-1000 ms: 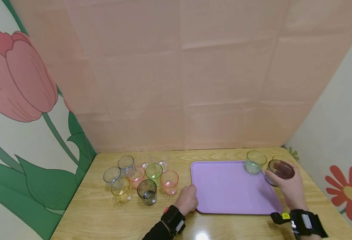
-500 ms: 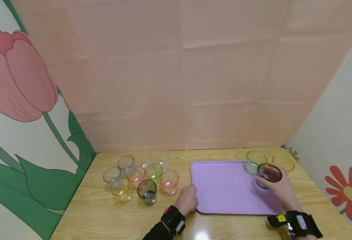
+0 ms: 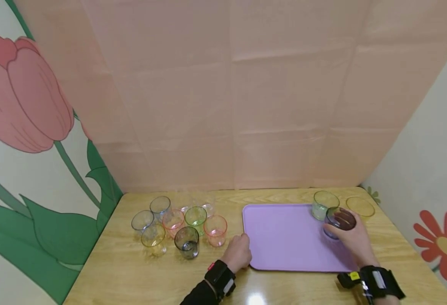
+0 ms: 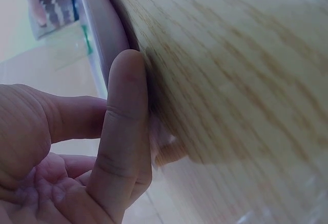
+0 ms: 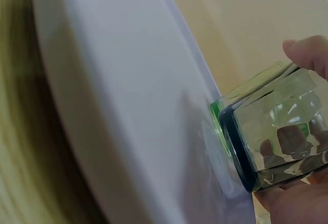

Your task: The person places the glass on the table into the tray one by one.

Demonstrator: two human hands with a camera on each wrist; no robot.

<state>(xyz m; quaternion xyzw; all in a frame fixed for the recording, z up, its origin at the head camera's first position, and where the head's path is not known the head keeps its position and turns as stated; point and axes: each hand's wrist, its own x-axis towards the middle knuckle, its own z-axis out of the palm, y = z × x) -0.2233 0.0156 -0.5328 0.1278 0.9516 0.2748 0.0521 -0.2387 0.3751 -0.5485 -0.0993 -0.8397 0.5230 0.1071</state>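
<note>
My right hand grips a dark grey drinking glass around its side, over the right part of the lilac tray. In the right wrist view the dark glass stands upright, its base at the tray's surface. Just behind it, at the tray's far right corner, is a green-tinted glass. My left hand is at the tray's near left corner. In the left wrist view its thumb and a finger pinch the tray's rim.
Left of the tray stand several tinted glasses, among them a dark one, a green one, a red-rimmed one and a yellow one. A yellow-rimmed glass is beyond the tray on the right. A covered wall rises behind the table.
My right hand has brought the dark glass leftward from the tray's right edge to a spot before the green glass, moving only slightly lately. My left hand has stayed at the corner.
</note>
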